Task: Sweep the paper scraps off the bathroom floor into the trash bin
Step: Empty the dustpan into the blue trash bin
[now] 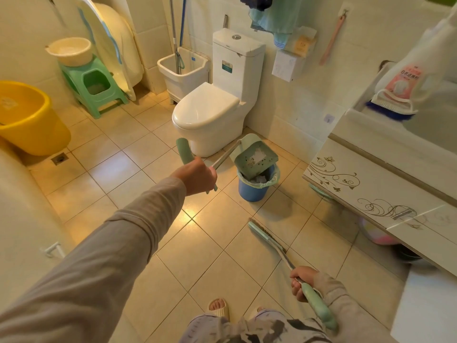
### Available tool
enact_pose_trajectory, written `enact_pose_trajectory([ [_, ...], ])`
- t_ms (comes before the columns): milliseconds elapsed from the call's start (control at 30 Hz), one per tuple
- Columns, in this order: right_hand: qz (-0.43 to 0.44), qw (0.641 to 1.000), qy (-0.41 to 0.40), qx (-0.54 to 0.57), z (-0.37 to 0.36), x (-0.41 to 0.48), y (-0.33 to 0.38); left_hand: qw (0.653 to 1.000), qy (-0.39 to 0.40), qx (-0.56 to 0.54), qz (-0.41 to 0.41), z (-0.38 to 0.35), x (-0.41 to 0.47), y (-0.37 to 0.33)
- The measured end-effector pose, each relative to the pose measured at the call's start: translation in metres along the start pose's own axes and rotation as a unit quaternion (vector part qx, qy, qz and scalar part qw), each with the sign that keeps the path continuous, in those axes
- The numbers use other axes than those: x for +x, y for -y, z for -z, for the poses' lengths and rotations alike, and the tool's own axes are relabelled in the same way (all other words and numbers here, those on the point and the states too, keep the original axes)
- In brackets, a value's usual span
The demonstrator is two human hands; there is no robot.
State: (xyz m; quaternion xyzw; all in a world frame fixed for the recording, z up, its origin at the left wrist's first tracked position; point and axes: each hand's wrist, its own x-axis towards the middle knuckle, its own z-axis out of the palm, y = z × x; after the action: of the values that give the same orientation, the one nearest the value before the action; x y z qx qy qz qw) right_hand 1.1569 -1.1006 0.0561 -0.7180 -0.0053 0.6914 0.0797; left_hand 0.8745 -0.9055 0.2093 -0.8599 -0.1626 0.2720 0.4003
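Beige floor tiles (202,246), glossy, with a white toilet (210,115) at twelve o'clock. Just beside its base, toward one o'clock: a blue trash bin (254,188) with a pale liner. Over the bin's mouth, a green dustpan (256,158), tilted steeply, lower edge at the rim; white paper scraps (258,154) on the pan and more inside the bin. Left hand (197,175), fingers clenched around the dustpan's long handle, arm stretched forward in a grey sleeve. Right hand (301,280) low at five o'clock, fingers wrapped tight on the broom (267,237) handle (green grip end toward the body), bristle head resting on the tiles below the bin, well apart from it. Yellow bucket (29,117) at nine o'clock, green stool (94,85) at ten with a basin on top. Sink cabinet (371,184) at three o'clock.
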Motion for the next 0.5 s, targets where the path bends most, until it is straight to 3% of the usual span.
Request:
enact_pose_trajectory([
  [167, 0.001, 1.000, 0.000, 0.004, -0.002, 0.003, -0.004, 0.992, 0.018, -0.065, 0.109, -0.009, -0.015, -0.002],
  [267, 0.001, 1.000, -0.002, 0.008, -0.004, 0.003, -0.003, 0.950, 0.065, -0.215, 0.215, -0.012, -0.028, -0.018],
  [367, 0.003, 1.000, -0.004, 0.015, -0.005, 0.002, -0.001, 0.843, 0.078, -0.391, 0.360, -0.020, -0.050, -0.037],
  [500, 0.010, 1.000, -0.014, -0.010, -0.010, 0.005, 0.000, 0.655, 0.077, -0.538, 0.525, -0.029, -0.080, -0.067],
])
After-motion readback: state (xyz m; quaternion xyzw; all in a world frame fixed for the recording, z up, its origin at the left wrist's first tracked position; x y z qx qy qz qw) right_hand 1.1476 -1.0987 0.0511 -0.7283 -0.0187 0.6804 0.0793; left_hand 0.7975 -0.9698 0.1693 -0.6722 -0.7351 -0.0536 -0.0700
